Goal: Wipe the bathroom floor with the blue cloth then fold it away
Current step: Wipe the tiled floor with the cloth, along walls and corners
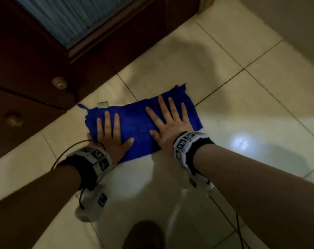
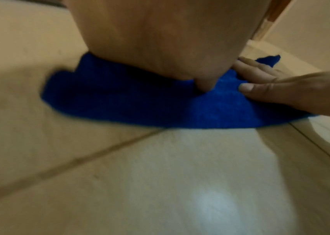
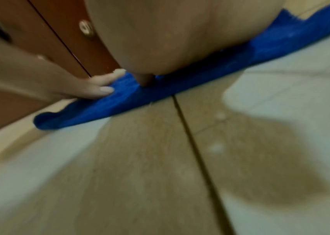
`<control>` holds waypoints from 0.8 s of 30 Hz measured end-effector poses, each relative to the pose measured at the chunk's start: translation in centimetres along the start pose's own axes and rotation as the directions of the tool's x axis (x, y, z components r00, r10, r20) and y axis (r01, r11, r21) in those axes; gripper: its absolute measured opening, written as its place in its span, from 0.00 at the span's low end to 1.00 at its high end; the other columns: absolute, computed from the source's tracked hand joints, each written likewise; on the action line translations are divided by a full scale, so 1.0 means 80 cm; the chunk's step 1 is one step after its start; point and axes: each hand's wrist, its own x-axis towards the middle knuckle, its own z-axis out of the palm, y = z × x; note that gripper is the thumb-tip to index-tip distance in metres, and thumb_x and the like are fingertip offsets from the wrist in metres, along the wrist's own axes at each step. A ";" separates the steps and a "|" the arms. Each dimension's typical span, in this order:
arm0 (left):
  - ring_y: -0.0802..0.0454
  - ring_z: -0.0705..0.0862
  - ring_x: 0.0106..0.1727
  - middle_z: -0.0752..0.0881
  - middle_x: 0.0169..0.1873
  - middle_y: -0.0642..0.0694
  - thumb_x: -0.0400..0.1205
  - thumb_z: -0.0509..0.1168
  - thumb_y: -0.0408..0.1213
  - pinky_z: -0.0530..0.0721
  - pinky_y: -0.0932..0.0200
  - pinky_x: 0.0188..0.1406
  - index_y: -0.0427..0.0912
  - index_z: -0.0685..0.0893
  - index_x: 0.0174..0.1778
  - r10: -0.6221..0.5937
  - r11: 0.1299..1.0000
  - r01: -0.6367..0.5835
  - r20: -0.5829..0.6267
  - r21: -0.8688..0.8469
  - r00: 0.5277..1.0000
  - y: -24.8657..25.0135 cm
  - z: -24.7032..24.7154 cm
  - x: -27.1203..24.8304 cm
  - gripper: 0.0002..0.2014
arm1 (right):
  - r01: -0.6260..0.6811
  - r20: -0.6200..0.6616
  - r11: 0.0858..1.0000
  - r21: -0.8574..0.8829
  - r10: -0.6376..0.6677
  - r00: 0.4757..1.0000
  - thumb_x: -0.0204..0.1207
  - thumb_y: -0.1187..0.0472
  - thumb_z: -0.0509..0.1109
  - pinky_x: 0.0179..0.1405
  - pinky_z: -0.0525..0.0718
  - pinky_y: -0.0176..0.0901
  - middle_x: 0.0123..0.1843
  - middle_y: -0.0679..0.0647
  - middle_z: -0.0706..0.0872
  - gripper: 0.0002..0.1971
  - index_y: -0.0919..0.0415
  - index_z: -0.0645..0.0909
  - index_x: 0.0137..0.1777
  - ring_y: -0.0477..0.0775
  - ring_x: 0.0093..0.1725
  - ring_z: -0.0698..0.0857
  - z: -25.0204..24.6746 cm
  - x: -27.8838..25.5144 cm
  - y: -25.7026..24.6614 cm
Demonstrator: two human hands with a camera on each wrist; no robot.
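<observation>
The left hand (image 1: 110, 139) lies palm down on the blue cloth (image 1: 136, 126), fingers straight and slightly spread, thumb out to the side toward the other hand; it presses the fabric flat and grips nothing. Just beside it, the right hand (image 1: 167, 123) is likewise flat on the cloth, its fingers fanned wide and straight, the thumb pointing back toward the left hand. The two thumbs are near each other but apart, with bare blue fabric between them.

Under both palms the cloth is spread as a rough rectangle on the tiled floor (image 1: 242, 108), lying across a grout line. From the left wrist view the cloth (image 2: 210, 111) bulges out beneath the left palm, with the right hand (image 2: 292, 93) resting on its far part; from the right wrist view the cloth (image 3: 200, 76) runs as a blue band under the palm, the left hand (image 3: 91, 89) on its end.

Beyond the left hand's fingertips a small pale label (image 1: 102, 104) sticks out from the cloth's far edge. Farther out on that side stands a dark wooden cabinet (image 1: 35, 56) with round knobs (image 1: 59, 83). Each wrist wears a band (image 1: 186, 146) printed with black-and-white markers, and thin black cables trail on the floor near the arms.
</observation>
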 end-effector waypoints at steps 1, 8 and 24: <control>0.37 0.48 0.85 0.46 0.86 0.44 0.63 0.31 0.81 0.51 0.28 0.77 0.49 0.50 0.86 0.015 0.999 -0.017 0.074 0.034 0.997 -0.005 -0.014 -0.002 0.58 | -0.009 0.020 1.000 -0.011 0.010 1.000 0.84 0.35 0.43 0.80 0.31 0.69 0.84 0.53 0.22 0.35 0.39 0.27 0.83 0.62 0.83 0.28 -0.002 0.001 -0.003; 0.47 0.39 0.85 0.28 0.83 0.48 0.86 0.47 0.62 0.44 0.40 0.83 0.49 0.32 0.84 0.071 0.912 -0.177 0.282 0.370 0.957 0.013 -0.097 -0.023 0.39 | -0.030 0.058 0.999 -0.028 0.031 0.998 0.83 0.34 0.39 0.80 0.31 0.70 0.82 0.53 0.19 0.34 0.39 0.24 0.82 0.62 0.83 0.27 -0.003 0.007 -0.008; 0.46 0.26 0.82 0.22 0.80 0.51 0.72 0.24 0.71 0.34 0.32 0.79 0.56 0.24 0.80 -0.097 0.995 0.093 0.085 0.042 0.992 -0.002 0.020 -0.022 0.42 | -0.039 0.096 0.999 -0.037 0.042 0.994 0.83 0.34 0.37 0.79 0.28 0.69 0.79 0.53 0.15 0.34 0.38 0.16 0.76 0.63 0.81 0.24 0.000 0.009 -0.005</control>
